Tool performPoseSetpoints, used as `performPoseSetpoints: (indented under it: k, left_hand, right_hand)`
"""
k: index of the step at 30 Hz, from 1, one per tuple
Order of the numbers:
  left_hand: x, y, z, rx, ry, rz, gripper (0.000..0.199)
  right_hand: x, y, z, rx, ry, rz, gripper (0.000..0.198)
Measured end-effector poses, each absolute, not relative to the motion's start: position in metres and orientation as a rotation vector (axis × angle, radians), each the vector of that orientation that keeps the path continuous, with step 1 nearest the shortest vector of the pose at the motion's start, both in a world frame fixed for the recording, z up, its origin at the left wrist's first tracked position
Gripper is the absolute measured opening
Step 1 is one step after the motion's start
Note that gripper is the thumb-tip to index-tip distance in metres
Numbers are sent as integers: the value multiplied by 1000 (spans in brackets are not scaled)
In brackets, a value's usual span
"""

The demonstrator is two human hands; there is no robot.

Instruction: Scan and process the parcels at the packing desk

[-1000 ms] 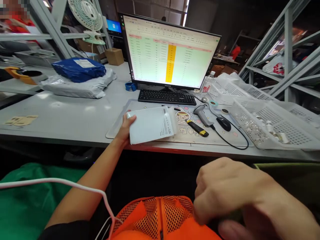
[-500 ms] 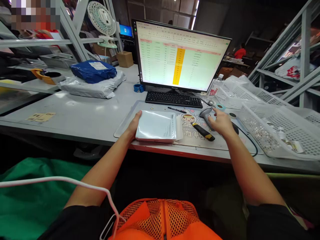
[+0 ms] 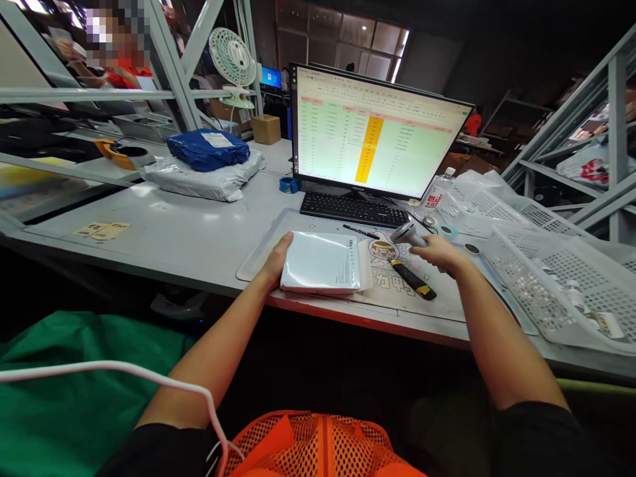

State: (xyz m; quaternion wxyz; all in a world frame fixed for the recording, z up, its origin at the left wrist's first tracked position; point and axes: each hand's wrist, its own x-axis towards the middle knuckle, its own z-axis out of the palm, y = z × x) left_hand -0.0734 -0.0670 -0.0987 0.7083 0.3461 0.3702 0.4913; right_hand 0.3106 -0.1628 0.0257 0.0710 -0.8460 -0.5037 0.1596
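Observation:
My left hand (image 3: 277,262) grips the left edge of a flat, pale-blue wrapped package (image 3: 320,262), which rests at the front edge of the desk mat. Its upper right corner carries a barcode and small print. Wrapped round the handle of a grey barcode scanner (image 3: 408,234) is my right hand (image 3: 440,254); the scanner is raised off the mat, its head toward the left. Below the scanner lies a black and yellow utility knife (image 3: 412,279). A black pen (image 3: 361,231) lies behind the package.
A monitor (image 3: 377,132) showing a spreadsheet stands behind a black keyboard (image 3: 354,209). White plastic baskets (image 3: 561,285) line the right side, near a bottle (image 3: 437,189). Blue (image 3: 209,149) and grey (image 3: 199,177) parcels are stacked at left. Another person (image 3: 119,50) is beyond the shelving.
My right hand has closed round the scanner and lifted it from the mat, turning its head leftward. My left hand stays on the package. The whole view has shifted slightly.

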Motion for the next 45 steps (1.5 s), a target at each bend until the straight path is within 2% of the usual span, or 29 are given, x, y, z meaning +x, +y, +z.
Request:
performPoseSetpoints:
  k: [2, 4, 7, 10, 13, 16, 19, 22, 27, 31, 34, 40, 45]
  left_hand:
    - [-74, -67, -100, 771, 828, 1082, 46]
    - [-74, -65, -102, 762, 844, 1065, 47]
    - [-75, -61, -108, 762, 861, 1070, 48]
    - [-77, -57, -114, 786, 833, 1084, 52]
    - [-78, -56, -117, 787, 814, 1075, 62]
    - [-79, -57, -116, 792, 803, 1074, 68]
    - [-79, -58, -115, 787, 800, 1101, 65]
    - [-79, -59, -115, 772, 798, 1119, 61]
    - [-80, -57, -118, 742, 797, 1123, 58]
    - [-83, -54, -120, 761, 846, 1129, 52]
    - [-83, -55, -122, 802, 868, 1109, 56]
    - [-83, -56, -123, 819, 884, 1122, 59]
    - [-85, -58, -121, 828, 894, 1060, 61]
  right_hand:
    - [299, -176, 52, -2311, -1639, 786, 42]
    - [279, -188, 75, -2135, -1734, 962, 44]
    - [247, -196, 98, -2097, -1883, 989, 41]
    - [231, -193, 103, -2138, -2003, 875, 36]
    - [239, -183, 90, -2143, -2012, 755, 38]
    - [263, -167, 62, -2222, -1964, 496, 34]
    - [289, -149, 28, -2425, -1789, 172, 32]
    - [307, -142, -4, -2558, -1581, 39, 42]
    - [318, -151, -34, -2584, -1404, -56, 54]
    - [316, -136, -28, -2510, -1358, -139, 51]
    - [304, -103, -23, -2385, -1419, -202, 54]
    - [268, -26, -59, -2270, -1593, -82, 57]
    - [269, -9, -87, -2318, -1555, -6, 62]
